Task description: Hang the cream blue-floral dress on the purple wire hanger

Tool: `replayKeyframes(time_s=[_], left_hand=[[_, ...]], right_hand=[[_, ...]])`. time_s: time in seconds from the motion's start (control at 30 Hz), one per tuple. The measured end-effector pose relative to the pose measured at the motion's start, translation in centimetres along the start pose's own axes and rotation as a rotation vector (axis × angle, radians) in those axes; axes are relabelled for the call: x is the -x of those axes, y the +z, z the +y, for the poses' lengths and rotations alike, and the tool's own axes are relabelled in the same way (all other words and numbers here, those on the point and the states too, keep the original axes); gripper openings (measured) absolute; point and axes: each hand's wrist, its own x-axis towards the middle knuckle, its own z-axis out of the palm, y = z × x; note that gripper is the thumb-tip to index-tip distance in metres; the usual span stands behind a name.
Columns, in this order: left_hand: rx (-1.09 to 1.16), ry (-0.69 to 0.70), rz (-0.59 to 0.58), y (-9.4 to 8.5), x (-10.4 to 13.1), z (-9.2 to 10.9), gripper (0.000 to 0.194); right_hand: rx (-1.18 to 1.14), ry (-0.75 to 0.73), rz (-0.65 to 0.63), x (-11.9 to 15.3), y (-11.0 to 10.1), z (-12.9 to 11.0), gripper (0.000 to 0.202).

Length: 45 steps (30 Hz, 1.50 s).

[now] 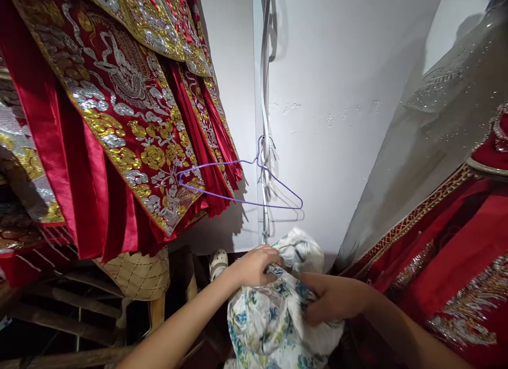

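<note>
A white cloth [273,318] with blue, green and yellow flowers hangs bunched at the bottom middle of the head view. My left hand [257,266] is closed on its upper edge. On the right side of the cloth, my right hand [333,297] grips a fold, its fingers partly hidden by fabric. Part of the cloth bulges up behind both hands. Above them a bare purple wire hanger [242,201] hangs by its hook from a white strip on the wall.
Red garments with gold and silver embroidery [153,157] hang at the left. A red beaded dress [448,252] and sheer sparkling fabric [432,104] are at the right. Wooden slats [75,300] and a pale shoe [218,263] lie low at the left.
</note>
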Motion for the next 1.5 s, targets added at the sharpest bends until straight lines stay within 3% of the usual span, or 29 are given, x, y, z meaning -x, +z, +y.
replayKeyframes(time_s=[0.07, 0.1, 0.17, 0.23, 0.4, 0.5, 0.6, 0.7, 0.83, 0.9, 1.0, 1.1, 1.2, 1.3, 1.43, 1.5], left_hand=[[-0.039, -0.070, 0.060, -0.8, 1.3, -1.5, 0.020], [-0.052, -0.107, 0.095, -1.4, 2.0, -2.1, 0.012], [-0.023, -0.174, 0.180, -2.7, 3.5, -3.0, 0.017], [0.105, -0.240, 0.299, -3.9, 4.8, -3.3, 0.030], [0.566, -0.394, 0.708, -6.3, 6.5, -1.2, 0.038], [0.617, -0.409, 0.869, -8.1, 6.8, 0.9, 0.041], [0.574, -0.438, 0.801, -9.8, 7.2, 3.0, 0.042], [0.480, -0.476, 0.522, -10.8, 8.0, 4.7, 0.039], [-0.069, -0.642, 0.058, -11.4, 9.9, 5.4, 0.026], [-0.353, -0.778, -0.058, -11.4, 10.6, 4.9, 0.024], [-0.504, -0.860, 0.025, -11.4, 10.6, 3.7, 0.023], [-0.464, -0.788, 0.256, -11.7, 9.3, 2.5, 0.023], [-0.373, -0.820, 0.385, -12.6, 7.6, 1.6, 0.023], [-0.363, -0.899, 0.397, -13.6, 6.5, 0.8, 0.024], [-0.372, -0.901, 0.288, -13.7, 6.4, -0.1, 0.017], [-0.392, -0.848, 0.359, -13.4, 6.7, -0.4, 0.015]], right_hand=[[-0.024, 0.046, -0.019, -0.2, -0.5, 0.1, 0.017], [-0.020, 0.041, 0.032, -0.6, -1.0, 0.2, 0.014], [0.002, -0.033, 0.251, -1.9, -2.2, 0.5, 0.003], [0.004, -0.107, 0.470, -3.5, -3.8, 0.8, 0.014], [-0.011, -0.261, 0.805, -7.6, -8.0, 0.9, 0.012], [0.072, -0.310, 0.925, -10.6, -9.4, 0.9, 0.031], [0.197, -0.300, 0.889, -13.7, -10.0, 1.2, 0.042], [0.319, -0.256, 0.721, -15.4, -10.1, 1.9, 0.034], [0.399, -0.228, 0.657, -14.5, -10.0, 2.6, 0.018], [0.473, -0.217, 0.645, -13.0, -9.9, 2.7, 0.015], [0.510, -0.208, 0.615, -10.9, -9.6, 2.4, 0.020], [0.425, -0.211, 0.612, -9.6, -9.0, 1.9, 0.023], [0.401, -0.225, 0.593, -9.2, -8.5, 1.2, 0.025], [0.404, -0.239, 0.570, -9.4, -8.2, 0.7, 0.025], [0.383, -0.231, 0.565, -9.7, -8.3, 1.0, 0.025], [0.369, -0.224, 0.561, -9.7, -8.4, 1.3, 0.025]])
